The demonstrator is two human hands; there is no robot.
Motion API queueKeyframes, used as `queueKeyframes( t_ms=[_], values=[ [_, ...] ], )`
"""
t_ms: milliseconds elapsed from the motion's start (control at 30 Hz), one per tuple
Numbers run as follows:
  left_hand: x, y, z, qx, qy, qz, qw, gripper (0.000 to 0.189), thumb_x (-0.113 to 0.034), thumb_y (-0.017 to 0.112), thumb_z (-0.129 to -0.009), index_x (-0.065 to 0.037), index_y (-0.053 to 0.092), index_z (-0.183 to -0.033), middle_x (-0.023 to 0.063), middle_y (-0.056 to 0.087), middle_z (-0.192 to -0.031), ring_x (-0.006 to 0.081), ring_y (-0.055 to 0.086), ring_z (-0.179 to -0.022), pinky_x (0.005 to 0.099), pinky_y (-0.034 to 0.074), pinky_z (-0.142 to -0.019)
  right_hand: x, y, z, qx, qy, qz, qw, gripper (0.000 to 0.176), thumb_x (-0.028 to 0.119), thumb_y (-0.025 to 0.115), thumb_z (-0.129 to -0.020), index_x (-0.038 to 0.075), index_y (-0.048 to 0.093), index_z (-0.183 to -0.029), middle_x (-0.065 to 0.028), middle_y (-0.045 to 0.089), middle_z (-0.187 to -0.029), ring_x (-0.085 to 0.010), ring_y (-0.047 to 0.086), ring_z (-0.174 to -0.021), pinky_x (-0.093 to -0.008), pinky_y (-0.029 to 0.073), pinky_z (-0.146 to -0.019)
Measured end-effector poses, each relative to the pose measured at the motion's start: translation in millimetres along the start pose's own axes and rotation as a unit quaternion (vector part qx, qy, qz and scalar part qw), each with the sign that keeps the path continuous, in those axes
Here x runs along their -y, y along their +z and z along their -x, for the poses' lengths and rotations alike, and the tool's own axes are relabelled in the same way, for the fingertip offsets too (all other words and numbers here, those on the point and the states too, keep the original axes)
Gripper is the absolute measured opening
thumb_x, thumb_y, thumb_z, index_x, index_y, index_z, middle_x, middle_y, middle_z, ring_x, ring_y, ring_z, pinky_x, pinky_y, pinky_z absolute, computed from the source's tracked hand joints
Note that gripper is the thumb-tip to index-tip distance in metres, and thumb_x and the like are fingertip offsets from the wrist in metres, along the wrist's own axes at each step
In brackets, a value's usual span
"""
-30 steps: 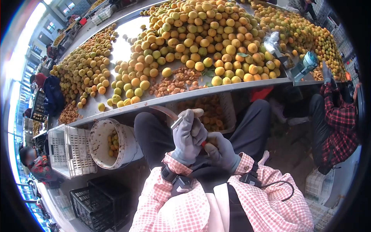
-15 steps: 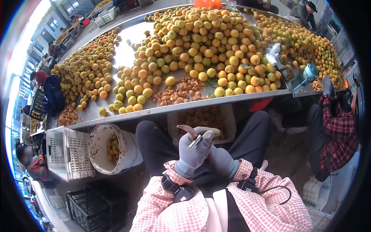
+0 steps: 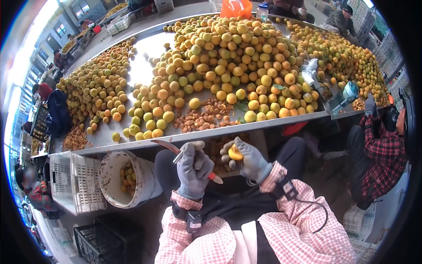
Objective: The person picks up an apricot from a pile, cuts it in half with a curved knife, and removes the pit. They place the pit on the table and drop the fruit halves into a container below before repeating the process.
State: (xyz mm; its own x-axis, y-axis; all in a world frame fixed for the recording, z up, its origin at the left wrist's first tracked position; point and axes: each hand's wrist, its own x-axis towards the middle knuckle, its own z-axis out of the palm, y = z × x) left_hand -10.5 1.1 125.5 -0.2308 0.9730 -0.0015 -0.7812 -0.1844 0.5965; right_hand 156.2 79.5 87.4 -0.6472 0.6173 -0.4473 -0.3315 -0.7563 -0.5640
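My left hand (image 3: 194, 170), in a grey glove, is closed around a knife with a curved blade (image 3: 166, 145) pointing up and left. A red piece with a pale tip (image 3: 215, 177) sticks out at the lower right of the same fist. Just to the right, my gloved right hand (image 3: 250, 159) grips a yellow-orange apricot (image 3: 235, 153) between thumb and fingers. The hands are apart, above my lap. Below and between them, a crate (image 3: 259, 140) holding orange fruit pieces is partly hidden.
Ahead, a metal table (image 3: 145, 94) carries a large apricot heap (image 3: 233, 53) and a pile of brown pits (image 3: 206, 115). At left stand a white bucket (image 3: 147, 176) containing fruit and white plastic crates (image 3: 79, 182). A person in a plaid shirt (image 3: 384, 149) sits at right.
My hands have separated: the left, with the knife, moved left, and the right moved up and right. The apricot in my right hand has come into view.
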Motion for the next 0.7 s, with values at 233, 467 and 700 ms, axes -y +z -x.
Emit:
queueKeyframes(
  t_ms=[233,467,700],
  values=[
    [3,-43,-8,-0.087,-0.040,-0.002,0.995,0.029,-0.030,0.049,-0.100,-0.003,0.062,-0.101,-0.0057,0.030,-0.053,0.0044,0.024,-0.038,0.0214,0.022,-0.037,44,1,-65,0.009,-0.079,0.205,0.976,0.034,0.034,0.047,-0.100,0.006,0.056,-0.118,-0.0038,0.065,-0.091,-0.0105,0.062,-0.074,-0.0222,0.047,-0.054],
    [17,-72,-20,-0.099,-0.123,-0.022,0.987,0.030,-0.035,0.051,-0.098,-0.006,0.060,-0.095,-0.0069,0.034,-0.053,0.0038,0.026,-0.037,0.0209,0.022,-0.036,51,-20,-163,-0.092,-0.146,0.378,0.909,0.039,0.037,0.050,-0.099,0.006,0.058,-0.121,-0.0074,0.067,-0.096,-0.0158,0.062,-0.078,-0.0282,0.050,-0.065],
    [16,-82,-21,-0.102,-0.128,-0.021,0.986,0.026,-0.027,0.053,-0.098,-0.002,0.063,-0.096,-0.0027,0.039,-0.053,0.0057,0.030,-0.038,0.0220,0.025,-0.038,69,-2,-155,-0.135,-0.160,0.557,0.804,0.047,0.028,0.058,-0.094,0.002,0.050,-0.132,-0.0155,0.062,-0.123,-0.0237,0.061,-0.108,-0.0311,0.048,-0.091]
  ],
)
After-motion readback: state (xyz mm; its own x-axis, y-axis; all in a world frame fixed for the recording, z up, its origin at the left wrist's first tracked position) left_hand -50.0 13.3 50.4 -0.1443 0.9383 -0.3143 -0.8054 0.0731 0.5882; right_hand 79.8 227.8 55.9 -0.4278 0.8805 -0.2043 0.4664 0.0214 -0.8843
